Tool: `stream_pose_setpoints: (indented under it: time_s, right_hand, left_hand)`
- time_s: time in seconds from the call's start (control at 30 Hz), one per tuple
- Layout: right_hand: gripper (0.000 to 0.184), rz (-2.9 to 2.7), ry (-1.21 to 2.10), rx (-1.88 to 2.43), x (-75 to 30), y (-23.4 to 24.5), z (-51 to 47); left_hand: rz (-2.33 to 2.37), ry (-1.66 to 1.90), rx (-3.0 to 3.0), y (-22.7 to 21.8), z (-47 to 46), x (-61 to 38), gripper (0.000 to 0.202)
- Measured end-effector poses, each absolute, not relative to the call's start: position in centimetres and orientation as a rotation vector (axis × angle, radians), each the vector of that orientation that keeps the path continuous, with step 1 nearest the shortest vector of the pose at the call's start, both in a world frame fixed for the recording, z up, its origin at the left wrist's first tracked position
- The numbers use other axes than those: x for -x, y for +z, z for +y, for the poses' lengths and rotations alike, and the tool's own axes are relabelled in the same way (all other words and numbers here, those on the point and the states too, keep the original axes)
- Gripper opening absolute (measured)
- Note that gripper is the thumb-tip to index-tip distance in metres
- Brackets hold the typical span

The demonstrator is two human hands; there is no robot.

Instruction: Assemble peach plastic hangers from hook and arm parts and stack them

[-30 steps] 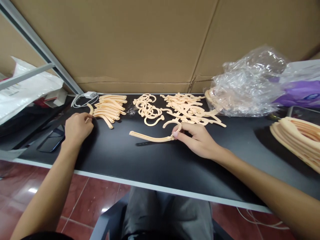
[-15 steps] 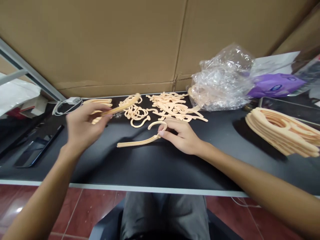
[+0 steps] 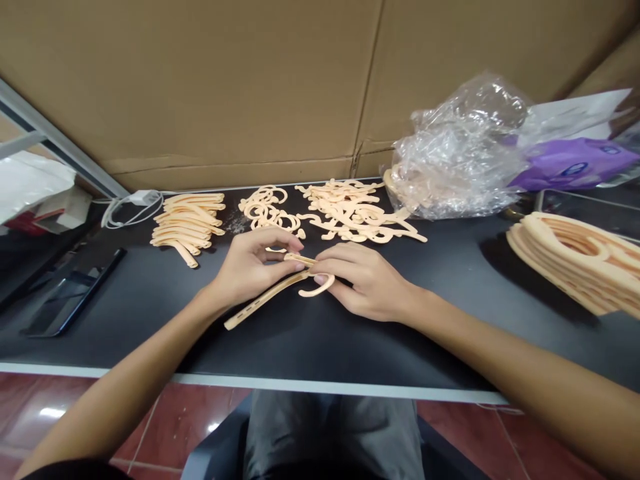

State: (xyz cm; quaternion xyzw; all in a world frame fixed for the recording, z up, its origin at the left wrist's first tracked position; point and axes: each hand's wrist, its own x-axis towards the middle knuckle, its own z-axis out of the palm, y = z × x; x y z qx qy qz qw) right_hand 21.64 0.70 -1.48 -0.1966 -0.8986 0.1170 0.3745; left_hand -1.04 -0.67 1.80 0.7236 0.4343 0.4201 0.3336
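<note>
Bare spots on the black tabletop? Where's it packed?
Free: tabletop between phone and left forearm; the strip between the held pieces and front edge; the patch between right forearm and cream stack. Crowded: the back, with curved slats, hooks, a tangled pile and plastic bag.

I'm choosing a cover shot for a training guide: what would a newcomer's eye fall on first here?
Probably the left hand and right hand, close together over the middle of the black table, with a pale hook and a long curved strip at the fingers. Next, perhaps the shiny, crumpled clear bag at the back right, beside a purple packet. The pale stack at the right edge also stands out.
</note>
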Motion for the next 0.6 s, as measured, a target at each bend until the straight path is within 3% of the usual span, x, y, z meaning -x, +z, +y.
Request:
stream_pose_setpoints:
  time_s: [0.2, 0.37, 0.6]
  right_hand:
    - [0.021, -2.274, 0.38, 0.566, -21.7, -1.6, 0.5]
    - [0.021, -2.252, 0.337, 0.621, -21.7, -1.8, 0.6]
    - [0.021, -2.226, 0.331, 0.607, -21.7, -1.7, 0.6]
  left_hand:
    - [1.063, 1.087, -2.067, 1.7, -0.9, 1.0, 0.021]
    - [1.216, 0.955, -2.295, 1.6, -1.1, 0.9, 0.038]
    - [1.247, 0.739, -2.415, 0.7, -1.1, 1.0, 0.012]
